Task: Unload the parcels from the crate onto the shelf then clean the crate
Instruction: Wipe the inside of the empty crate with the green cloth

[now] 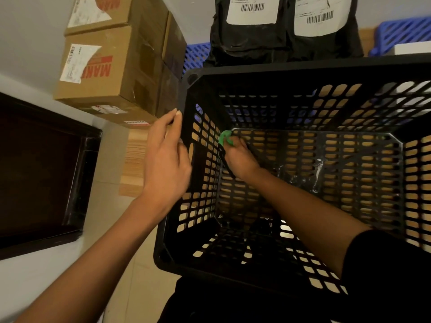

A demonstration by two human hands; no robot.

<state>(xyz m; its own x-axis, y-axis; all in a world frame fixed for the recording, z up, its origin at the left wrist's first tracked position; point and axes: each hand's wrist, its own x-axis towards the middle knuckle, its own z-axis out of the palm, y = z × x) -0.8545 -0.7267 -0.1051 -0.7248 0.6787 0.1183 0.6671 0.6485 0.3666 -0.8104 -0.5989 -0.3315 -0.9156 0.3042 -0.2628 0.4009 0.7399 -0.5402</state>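
Inside the black crate, the right hand reaches to the far left corner of the floor, its fingers curled and pinching a green cloth against the lattice. Outside the left wall, the left hand hovers just beside the rim, fingers loosely pressed together and holding nothing. Beyond those fingertips sit stacked cardboard boxes; past the crate stand two black parcels with barcode labels.

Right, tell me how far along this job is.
Unloading looks done: the crate holds no parcels, and black parcels stand beyond it. Cleaning is in hand: the right hand presses a green cloth into a bottom corner; the left hand steadies the wall. White smears remain.
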